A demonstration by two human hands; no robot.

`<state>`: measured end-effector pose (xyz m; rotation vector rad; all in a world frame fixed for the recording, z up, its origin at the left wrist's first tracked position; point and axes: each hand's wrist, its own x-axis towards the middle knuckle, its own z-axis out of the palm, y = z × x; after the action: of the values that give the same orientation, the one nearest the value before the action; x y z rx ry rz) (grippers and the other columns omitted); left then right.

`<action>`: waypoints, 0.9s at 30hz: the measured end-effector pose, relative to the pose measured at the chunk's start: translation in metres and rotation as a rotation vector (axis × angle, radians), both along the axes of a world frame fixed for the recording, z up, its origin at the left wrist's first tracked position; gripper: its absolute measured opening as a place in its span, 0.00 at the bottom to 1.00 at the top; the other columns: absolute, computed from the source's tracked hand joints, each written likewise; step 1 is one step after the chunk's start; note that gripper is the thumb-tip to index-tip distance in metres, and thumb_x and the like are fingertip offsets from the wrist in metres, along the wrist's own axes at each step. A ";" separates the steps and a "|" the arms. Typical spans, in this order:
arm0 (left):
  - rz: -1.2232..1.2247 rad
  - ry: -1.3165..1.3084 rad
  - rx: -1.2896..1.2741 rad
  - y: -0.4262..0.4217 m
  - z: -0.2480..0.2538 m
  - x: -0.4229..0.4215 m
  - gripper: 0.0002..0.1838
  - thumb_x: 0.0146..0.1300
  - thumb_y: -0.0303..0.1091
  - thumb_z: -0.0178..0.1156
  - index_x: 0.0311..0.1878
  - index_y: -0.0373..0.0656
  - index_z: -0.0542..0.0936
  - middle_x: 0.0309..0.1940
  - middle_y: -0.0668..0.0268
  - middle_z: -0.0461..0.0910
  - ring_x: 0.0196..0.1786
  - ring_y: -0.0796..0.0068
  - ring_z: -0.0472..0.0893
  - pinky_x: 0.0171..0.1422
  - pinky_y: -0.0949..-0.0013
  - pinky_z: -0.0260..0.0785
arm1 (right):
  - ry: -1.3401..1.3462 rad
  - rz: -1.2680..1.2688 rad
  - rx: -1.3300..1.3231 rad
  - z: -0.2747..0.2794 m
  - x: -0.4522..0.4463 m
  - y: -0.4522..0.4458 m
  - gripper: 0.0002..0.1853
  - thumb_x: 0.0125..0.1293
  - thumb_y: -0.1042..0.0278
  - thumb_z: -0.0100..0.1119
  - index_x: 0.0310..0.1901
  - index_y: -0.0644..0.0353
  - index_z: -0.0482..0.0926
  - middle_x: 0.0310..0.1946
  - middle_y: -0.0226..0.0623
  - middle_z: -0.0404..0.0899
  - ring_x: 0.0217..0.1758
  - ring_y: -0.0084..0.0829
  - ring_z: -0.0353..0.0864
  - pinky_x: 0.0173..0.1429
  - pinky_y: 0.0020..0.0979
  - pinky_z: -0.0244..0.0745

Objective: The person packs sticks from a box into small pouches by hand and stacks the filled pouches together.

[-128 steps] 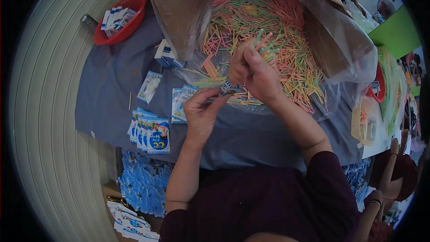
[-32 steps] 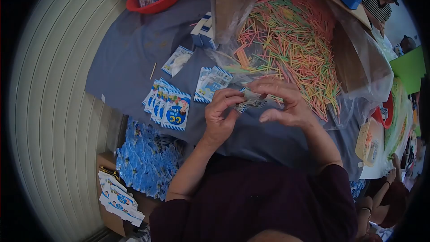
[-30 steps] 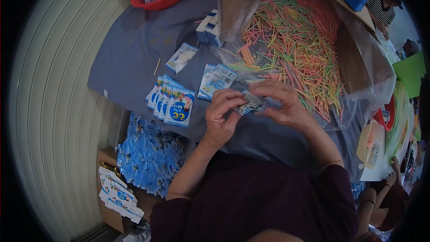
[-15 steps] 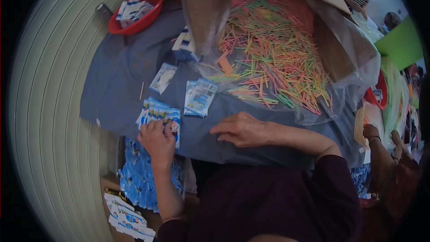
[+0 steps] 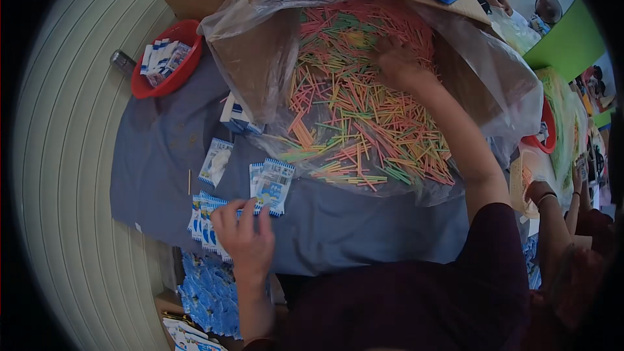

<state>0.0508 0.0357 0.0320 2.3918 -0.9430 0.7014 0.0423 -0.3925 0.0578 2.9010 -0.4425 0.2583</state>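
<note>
My left hand [image 5: 246, 237] lies over the right side of a fanned row of blue-and-white packets [image 5: 207, 221], fingers apart, with nothing visible in its grasp. Just beyond its fingertips are overlapping packets [image 5: 273, 186] on the grey cloth [image 5: 338, 227]. My right hand [image 5: 398, 64] reaches deep into the plastic-lined carton among many coloured sticks [image 5: 370, 114]; its fingertips are partly lost among them, so their grip is unclear. A packet with something white on it [image 5: 216, 161] and a thin stick [image 5: 189, 182] rest farther left.
A red bowl of small packs [image 5: 168, 84] and a metal cylinder [image 5: 121, 60] stand at the left. A blue-and-white box [image 5: 239, 119] sits beside the carton. Blue packets [image 5: 209, 299] lie below the cloth's edge. Other people's arms [image 5: 549, 214] are at the right.
My right hand has moved from the cloth up into the sticks. My left hand stays by the fanned packets. Earlier, both hands held a packet between them. The view has shifted.
</note>
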 end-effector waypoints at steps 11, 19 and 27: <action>-0.123 0.124 0.250 -0.045 -0.034 0.000 0.08 0.55 0.25 0.63 0.39 0.36 0.81 0.35 0.57 0.78 0.39 0.55 0.78 0.41 0.57 0.72 | 0.273 0.018 -0.033 -0.014 0.045 -0.005 0.21 0.65 0.74 0.48 0.59 0.61 0.76 0.55 0.52 0.78 0.67 0.49 0.69 0.71 0.58 0.56; -0.142 0.270 -0.023 -0.040 -0.021 0.008 0.03 0.56 0.22 0.62 0.34 0.37 0.81 0.27 0.57 0.77 0.31 0.55 0.77 0.37 0.56 0.72 | -0.521 0.142 0.607 -0.026 0.040 -0.053 0.19 0.69 0.69 0.50 0.58 0.70 0.71 0.50 0.57 0.78 0.51 0.49 0.81 0.54 0.42 0.74; -0.094 0.090 0.262 -0.049 -0.038 0.000 0.02 0.55 0.23 0.62 0.32 0.39 0.81 0.34 0.59 0.78 0.36 0.56 0.78 0.39 0.57 0.73 | -0.761 -0.003 1.264 -0.003 0.012 0.011 0.16 0.71 0.59 0.56 0.42 0.67 0.79 0.27 0.33 0.79 0.30 0.25 0.76 0.37 0.32 0.71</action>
<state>0.0504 -0.0135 -0.0059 2.5581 -1.1619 0.4540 0.0545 -0.3815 0.0547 3.8430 -1.0024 1.6288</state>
